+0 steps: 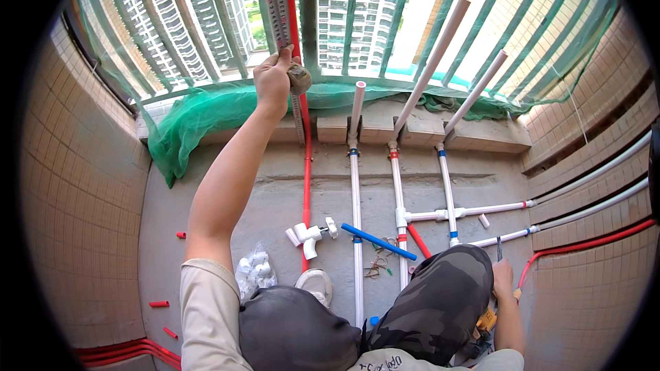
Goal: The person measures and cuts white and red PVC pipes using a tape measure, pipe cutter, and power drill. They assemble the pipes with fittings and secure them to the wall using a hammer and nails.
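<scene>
My left hand (273, 84) is raised in front of the railing, closed around a worn, dusty tape measure (300, 78). Its marked blade (273, 7) runs upward beside the red upright pipe (306, 185); another marked strip shows below the hand along that pipe. Low at the right, beside my knee, my right hand (504, 276) is closed on a slim dark tool (500, 250) that points up. Its exact kind is too small to tell. The white pipe joined to a blue-banded fitting (510, 236) lies just beyond the tool.
White pipes (357, 261) cross the floor and rise at the ledge (491, 139). A loose blue pipe (378, 241), white fittings (309, 237), a bag of fittings (255, 271) and red offcuts (159, 304) lie around. Green netting (206, 120) drapes the railing. An orange-yellow tool (487, 320) sits by my right forearm.
</scene>
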{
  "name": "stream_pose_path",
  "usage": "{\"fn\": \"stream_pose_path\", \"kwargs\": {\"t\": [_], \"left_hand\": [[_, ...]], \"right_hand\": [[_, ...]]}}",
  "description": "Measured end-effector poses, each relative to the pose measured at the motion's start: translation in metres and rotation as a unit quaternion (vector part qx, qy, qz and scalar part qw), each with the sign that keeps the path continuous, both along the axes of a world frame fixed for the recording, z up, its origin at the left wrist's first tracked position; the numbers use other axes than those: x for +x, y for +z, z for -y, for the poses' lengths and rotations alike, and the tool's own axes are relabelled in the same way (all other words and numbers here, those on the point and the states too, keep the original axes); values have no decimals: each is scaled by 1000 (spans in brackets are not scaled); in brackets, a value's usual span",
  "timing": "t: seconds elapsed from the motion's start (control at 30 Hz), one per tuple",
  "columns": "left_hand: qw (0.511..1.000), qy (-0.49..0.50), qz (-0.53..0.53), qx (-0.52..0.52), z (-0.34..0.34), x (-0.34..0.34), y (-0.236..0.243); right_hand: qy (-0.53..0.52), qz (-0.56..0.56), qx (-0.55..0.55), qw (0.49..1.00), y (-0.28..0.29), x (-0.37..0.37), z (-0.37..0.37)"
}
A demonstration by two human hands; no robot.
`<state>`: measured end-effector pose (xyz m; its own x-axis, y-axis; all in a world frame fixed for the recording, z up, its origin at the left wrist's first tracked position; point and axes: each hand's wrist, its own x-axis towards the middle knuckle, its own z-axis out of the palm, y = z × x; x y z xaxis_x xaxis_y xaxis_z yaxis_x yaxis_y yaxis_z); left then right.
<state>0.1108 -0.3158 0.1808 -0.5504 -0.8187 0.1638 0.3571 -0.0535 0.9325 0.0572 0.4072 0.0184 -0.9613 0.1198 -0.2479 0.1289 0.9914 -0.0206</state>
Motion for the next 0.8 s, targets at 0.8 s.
{"fn": "stream_pose_path", "kwargs": {"t": [0.8], "left_hand": [[1000, -10, -22, -19, 21, -1, -7]], "right_hand": [[458, -99, 29, 883, 267, -31, 357]]}}
